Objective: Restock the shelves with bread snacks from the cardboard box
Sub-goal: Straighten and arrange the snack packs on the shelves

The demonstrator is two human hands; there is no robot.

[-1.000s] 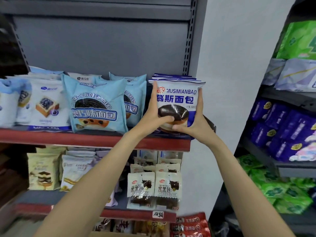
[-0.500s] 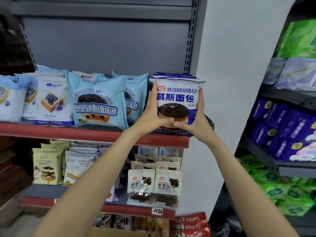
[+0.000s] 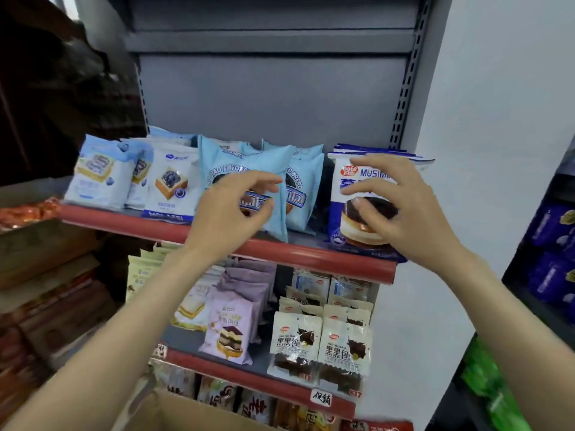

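While both hands are raised in front of the upper shelf (image 3: 311, 259), neither one grips anything. The right hand (image 3: 404, 206) has its fingers (image 3: 370, 164) spread and loosely bent over the front of the mousse bread packet (image 3: 348, 225); whether the fingertips touch the wrapper or hover just off it cannot be told. That white and dark blue packet stands upright at the right end of the upper shelf, just behind the red front rail, with more packets of the same kind stacked behind it. The left hand (image 3: 236, 209) is held in front of the light blue bread packets (image 3: 298, 188), its fingers loosely curled and apart from them, holding nothing.

Further left on the same shelf stand the white blueberry bread packets (image 3: 171, 188), and the leftmost ones look blurred. On the lower shelf (image 3: 261, 381) sit a purple cake packet (image 3: 230, 331) and, to its right, two rows of black bread packets (image 3: 320, 343), with a handwritten price tag (image 3: 321, 398) on the rail beneath them. At the bottom edge of the view the rim of the cardboard box (image 3: 186, 412) shows, below the left forearm. To the far right, another rack holds purple packs (image 3: 553, 222) and green packs (image 3: 485, 377).
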